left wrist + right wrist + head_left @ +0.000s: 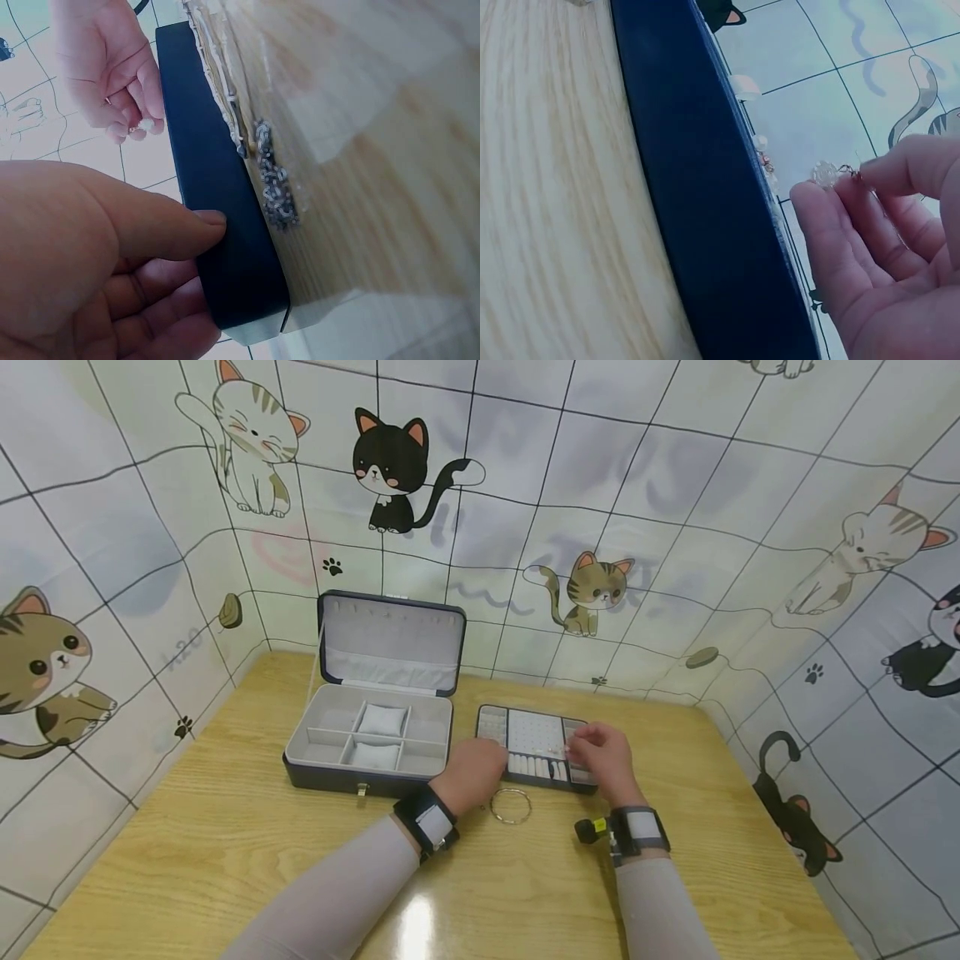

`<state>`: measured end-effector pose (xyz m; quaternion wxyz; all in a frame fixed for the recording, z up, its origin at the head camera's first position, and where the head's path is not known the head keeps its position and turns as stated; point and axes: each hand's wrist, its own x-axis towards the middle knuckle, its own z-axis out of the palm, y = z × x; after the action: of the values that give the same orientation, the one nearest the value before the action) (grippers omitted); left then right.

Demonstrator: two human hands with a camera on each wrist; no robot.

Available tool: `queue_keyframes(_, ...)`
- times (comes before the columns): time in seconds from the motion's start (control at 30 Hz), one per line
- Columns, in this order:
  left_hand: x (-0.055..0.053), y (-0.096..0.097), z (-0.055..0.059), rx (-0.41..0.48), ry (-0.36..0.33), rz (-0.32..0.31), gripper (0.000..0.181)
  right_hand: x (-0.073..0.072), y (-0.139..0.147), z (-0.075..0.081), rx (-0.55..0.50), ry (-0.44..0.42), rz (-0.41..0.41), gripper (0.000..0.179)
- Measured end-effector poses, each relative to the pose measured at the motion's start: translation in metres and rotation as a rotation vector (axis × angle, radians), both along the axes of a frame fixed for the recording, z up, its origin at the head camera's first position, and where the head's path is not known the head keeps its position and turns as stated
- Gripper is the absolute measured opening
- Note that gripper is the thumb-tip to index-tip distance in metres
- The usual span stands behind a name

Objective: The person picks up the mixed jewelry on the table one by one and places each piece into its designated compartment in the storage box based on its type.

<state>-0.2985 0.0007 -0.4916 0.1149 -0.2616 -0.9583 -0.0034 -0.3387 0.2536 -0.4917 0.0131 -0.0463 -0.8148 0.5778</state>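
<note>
A dark-sided jewelry tray with pale compartments lies on the table. My left hand holds its left front corner; in the left wrist view the thumb presses the dark wall, the fingers bent beside it. Over the tray's right part, my right hand pinches an earring with a clear, flower-like bead between thumb and fingertips. Another small beaded piece shows at the tray's edge. In front of the tray lie a thin gold bangle and a glittering silver piece, its kind unclear.
Left of the tray stands a dark jewelry box, lid raised, with two pale cushions in its middle compartments. A cat-print cloth hangs behind the wooden table and along its sides.
</note>
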Motion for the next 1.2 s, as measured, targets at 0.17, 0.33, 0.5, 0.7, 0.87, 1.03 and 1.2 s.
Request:
queue_keyframes(0.17, 0.001, 0.000, 0.001, -0.007, 0.002, 0.003, 0.009, -0.001, 0.000, -0.004, 0.004, 0.009, -0.008, 0.024)
queue_keyframes(0.33, 0.001, 0.001, 0.000, -0.006, -0.005, 0.003, 0.008, -0.001, 0.000, -0.008, 0.021, 0.014, -0.010, 0.027)
queue_keyframes(0.5, 0.002, 0.001, 0.000, -0.012, -0.007, 0.002, 0.009, -0.002, 0.000, -0.012, 0.007, 0.019, -0.013, 0.028)
queue_keyframes(0.7, 0.003, 0.000, 0.002, -0.014, 0.002, 0.002, 0.009, -0.003, -0.001, -0.015, -0.023, 0.023, -0.013, 0.027)
queue_keyframes(0.87, 0.003, -0.001, 0.001, -0.011, 0.013, -0.009, 0.010, -0.004, -0.001, -0.017, -0.025, 0.036, -0.012, 0.027)
queue_keyframes(1.03, 0.003, -0.001, 0.000, 0.000, 0.040, -0.023, 0.009, -0.004, -0.001, -0.016, -0.016, 0.030, -0.021, 0.026)
queue_keyframes(1.2, 0.002, -0.001, -0.001, 0.007, 0.038, -0.022, 0.010, -0.005, -0.003, -0.017, 0.049, 0.036, -0.036, 0.022)
